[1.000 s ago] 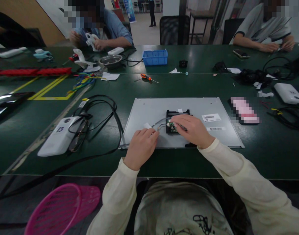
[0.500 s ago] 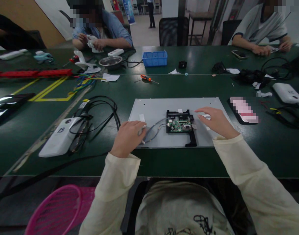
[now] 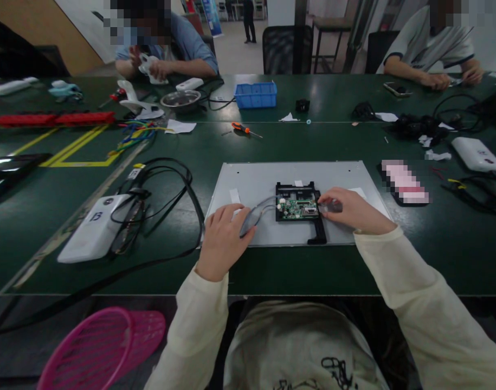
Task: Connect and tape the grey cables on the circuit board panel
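Observation:
A green circuit board (image 3: 298,208) lies in a black plastic bracket (image 3: 319,230) on a flat grey metal panel (image 3: 256,176). Grey cables (image 3: 261,208) run from the board's left side into my left hand (image 3: 225,235). Its fingers and thumb curl around them, hiding their far ends. At the bracket's right edge, my right hand (image 3: 351,208) has thumb and fingers closed together. A small greyish piece shows between them, too unclear to name. A white strip (image 3: 234,195) sits on the panel near my left fingers.
On the left are a white power bank (image 3: 93,230) and a black cable (image 3: 191,187). A phone (image 3: 404,184) lies right of the panel. Beyond it are an orange screwdriver (image 3: 245,130) and a blue bin (image 3: 256,96). A pink basket (image 3: 97,346) stands below the table edge. Two people sit opposite.
My left hand has shifted right and nearer me, over the cable ends. My right hand has moved down to the bracket's right edge, its thumb and fingers now closed there.

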`<state>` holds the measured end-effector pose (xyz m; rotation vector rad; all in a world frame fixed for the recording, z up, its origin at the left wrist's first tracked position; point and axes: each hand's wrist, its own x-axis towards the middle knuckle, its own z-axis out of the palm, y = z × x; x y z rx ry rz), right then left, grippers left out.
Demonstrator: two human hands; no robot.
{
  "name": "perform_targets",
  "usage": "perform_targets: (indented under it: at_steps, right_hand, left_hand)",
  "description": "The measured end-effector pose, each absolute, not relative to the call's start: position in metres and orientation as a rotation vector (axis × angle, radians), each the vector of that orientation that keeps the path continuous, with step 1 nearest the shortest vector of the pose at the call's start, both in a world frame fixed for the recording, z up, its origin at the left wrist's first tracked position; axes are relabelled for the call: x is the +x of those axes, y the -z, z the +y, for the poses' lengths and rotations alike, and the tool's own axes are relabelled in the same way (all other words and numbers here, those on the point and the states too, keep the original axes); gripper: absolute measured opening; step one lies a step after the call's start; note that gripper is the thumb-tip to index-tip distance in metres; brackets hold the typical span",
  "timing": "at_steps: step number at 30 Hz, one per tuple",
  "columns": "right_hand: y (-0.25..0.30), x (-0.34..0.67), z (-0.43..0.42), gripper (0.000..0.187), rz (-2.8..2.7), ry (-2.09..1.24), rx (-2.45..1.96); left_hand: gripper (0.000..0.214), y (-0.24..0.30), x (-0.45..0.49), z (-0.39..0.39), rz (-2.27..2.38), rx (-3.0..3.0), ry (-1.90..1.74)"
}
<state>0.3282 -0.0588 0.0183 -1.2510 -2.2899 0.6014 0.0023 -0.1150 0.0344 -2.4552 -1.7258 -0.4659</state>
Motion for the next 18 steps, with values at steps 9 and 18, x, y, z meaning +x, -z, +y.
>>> perform_targets:
  at_steps: [9, 18]
  right_hand:
    - [-0.0173, 0.3268, -0.0590, 0.020, -2.246, -0.677, -1.293]
    - [-0.0147, 0.3278, -0.0576, 0.020, -2.153, -0.741, -1.304]
  left_hand:
    - [0.032, -0.0287, -0.0022, -0.1085, -1.743, -2.459, 0.467]
    - [0.036, -0.0296, 0.0010, -0.1093, -1.677, -2.511, 0.503]
